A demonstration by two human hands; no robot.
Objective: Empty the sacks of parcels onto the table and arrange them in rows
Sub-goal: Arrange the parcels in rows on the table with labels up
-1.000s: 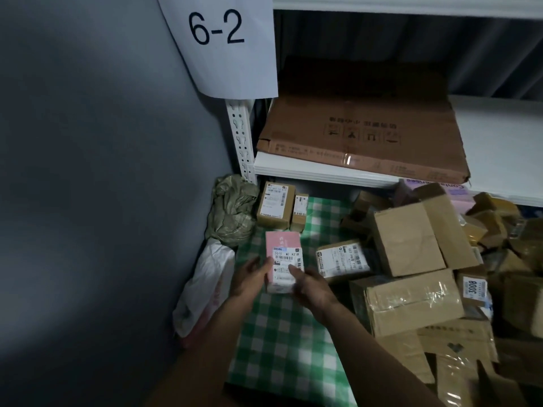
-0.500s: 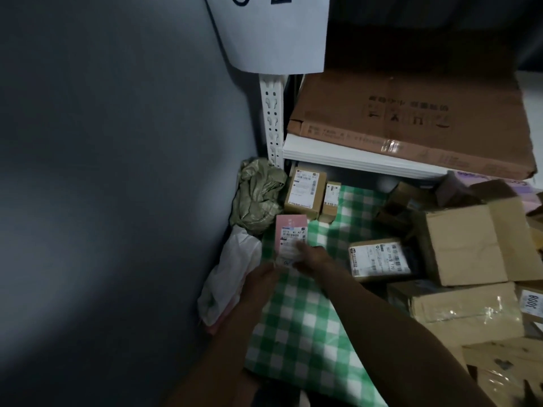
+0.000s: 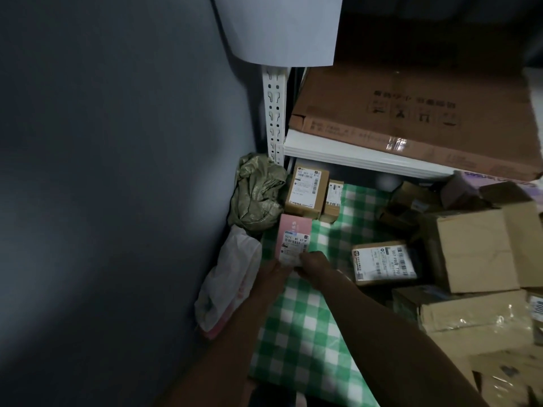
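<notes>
A pink parcel (image 3: 293,237) with a white label lies on the green checked tablecloth (image 3: 311,327), just in front of two brown labelled boxes (image 3: 305,189) that stand side by side at the back. My left hand (image 3: 274,273) and my right hand (image 3: 313,264) both hold the pink parcel's near end. A labelled brown box (image 3: 382,261) lies to the right. Farther right is a heap of several cardboard parcels (image 3: 473,248).
A crumpled olive sack (image 3: 255,192) and a white plastic bag (image 3: 232,277) lie wedged against the grey wall (image 3: 117,186) on the left. A white shelf (image 3: 361,157) overhangs the table's back, carrying a flat carton (image 3: 411,107). A paper sign (image 3: 282,27) hangs from the rack post.
The pink parcel has moved away from me toward the back, up to the two brown boxes. Both hands went with it, and the view has dropped lower and shifted left.
</notes>
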